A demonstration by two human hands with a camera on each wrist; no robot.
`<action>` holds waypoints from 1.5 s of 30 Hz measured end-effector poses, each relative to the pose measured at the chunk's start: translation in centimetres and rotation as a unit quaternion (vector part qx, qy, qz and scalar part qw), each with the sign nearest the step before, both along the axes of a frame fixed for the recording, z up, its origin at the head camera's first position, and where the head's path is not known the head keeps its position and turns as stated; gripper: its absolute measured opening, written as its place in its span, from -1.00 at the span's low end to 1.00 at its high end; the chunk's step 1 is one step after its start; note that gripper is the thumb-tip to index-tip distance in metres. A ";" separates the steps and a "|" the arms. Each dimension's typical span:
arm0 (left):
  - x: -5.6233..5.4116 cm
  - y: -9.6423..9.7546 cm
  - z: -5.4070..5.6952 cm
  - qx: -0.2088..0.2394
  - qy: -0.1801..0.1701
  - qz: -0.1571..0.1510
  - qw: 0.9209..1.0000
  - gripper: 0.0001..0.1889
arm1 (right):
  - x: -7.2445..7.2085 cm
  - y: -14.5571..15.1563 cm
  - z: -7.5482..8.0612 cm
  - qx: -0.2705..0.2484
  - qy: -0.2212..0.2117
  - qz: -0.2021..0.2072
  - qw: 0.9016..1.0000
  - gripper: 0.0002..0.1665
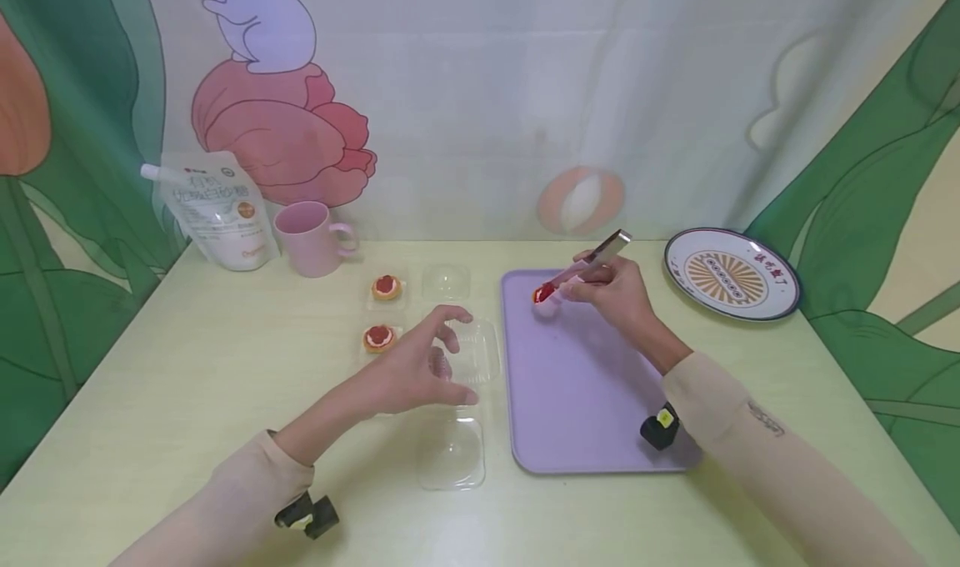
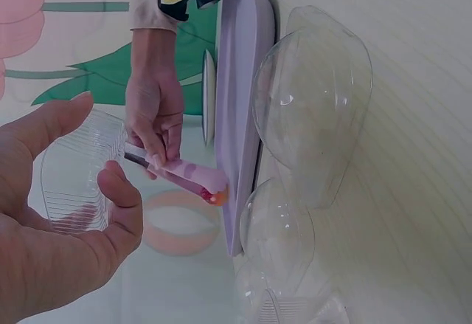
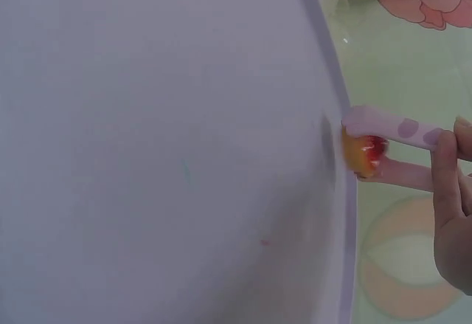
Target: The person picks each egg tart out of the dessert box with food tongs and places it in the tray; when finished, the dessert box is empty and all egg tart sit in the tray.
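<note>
Between thumb and curled fingers, my left hand (image 1: 412,367) holds a ridged clear plastic container (image 2: 81,169), just left of the purple tray (image 1: 585,408). My right hand (image 1: 615,292) grips metal tongs (image 1: 603,253) with pink tips over the tray's far left part. Pinched in those tips is a small fruit tart (image 3: 361,153) with a red topping, tilted on its side and low over the tray. Two similar tarts, a far one (image 1: 386,287) and a nearer one (image 1: 379,338), sit in clear containers beyond and left of my left hand.
Clear domed lids stand between the tarts and the tray: one at the back (image 1: 446,282), one in the middle (image 1: 483,350), one in front (image 1: 452,459). A pink mug (image 1: 307,242) and a white pouch (image 1: 225,217) are back left. A patterned plate (image 1: 731,275) lies back right.
</note>
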State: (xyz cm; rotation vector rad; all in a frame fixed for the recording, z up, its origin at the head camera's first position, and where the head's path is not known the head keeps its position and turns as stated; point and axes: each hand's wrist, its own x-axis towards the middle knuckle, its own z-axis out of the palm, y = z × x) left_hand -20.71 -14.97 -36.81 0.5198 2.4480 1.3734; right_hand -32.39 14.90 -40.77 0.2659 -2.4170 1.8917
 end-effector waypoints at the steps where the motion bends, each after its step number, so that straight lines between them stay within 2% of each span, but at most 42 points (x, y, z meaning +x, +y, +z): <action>1: 0.0 0.0 0.0 0.000 0.001 0.000 1.000 -0.15 | 0.0 0.0 -0.1 -0.009 -0.003 0.003 1.000 -0.47; 6: 0.0 0.0 0.0 0.002 0.004 -0.001 1.000 -0.15 | -0.2 0.0 -0.2 -0.035 -0.013 0.012 0.999 -0.50; 15: -0.1 -0.5 -0.3 -0.002 0.004 0.001 1.000 -0.15 | -0.1 -0.1 0.2 -0.036 -0.017 0.007 0.999 -0.46; 19: -0.1 -1.5 -0.7 -0.019 0.032 -0.010 0.999 -0.16 | -0.1 -0.1 0.8 -0.044 0.000 0.010 0.999 -0.49; 23: 0.4 -3.1 -0.8 -0.061 0.073 -0.022 0.995 -0.16 | 0.1 0.1 1.5 -0.044 0.020 0.009 0.999 -0.51; 27: 1.3 -4.9 -0.4 -0.105 0.111 -0.036 0.988 -0.14 | 0.4 0.2 2.0 -0.049 0.034 0.007 0.998 -0.56; 30: 2.3 -6.1 0.0 -0.139 0.137 -0.045 0.980 -0.13 | 0.6 0.3 2.3 -0.072 0.035 0.011 0.997 -0.58; 33: 3.6 -7.0 -0.1 -0.182 0.168 -0.046 0.968 -0.15 | 0.8 0.4 2.5 -0.086 0.032 0.012 0.996 -0.59; 37: 5.3 -7.8 -0.8 -0.220 0.212 -0.044 0.951 -0.18 | 0.9 0.7 2.9 -0.083 0.030 0.006 0.996 -0.58; 41: 6.6 -8.2 -1.7 -0.239 0.211 -0.047 0.947 -0.13 | 1.0 0.9 3.2 -0.089 0.027 0.008 0.996 -0.54; 45: 7.2 -8.2 -2.4 -0.256 0.191 -0.045 0.947 -0.06 | 1.1 0.7 3.4 -0.090 0.033 0.015 0.995 -0.54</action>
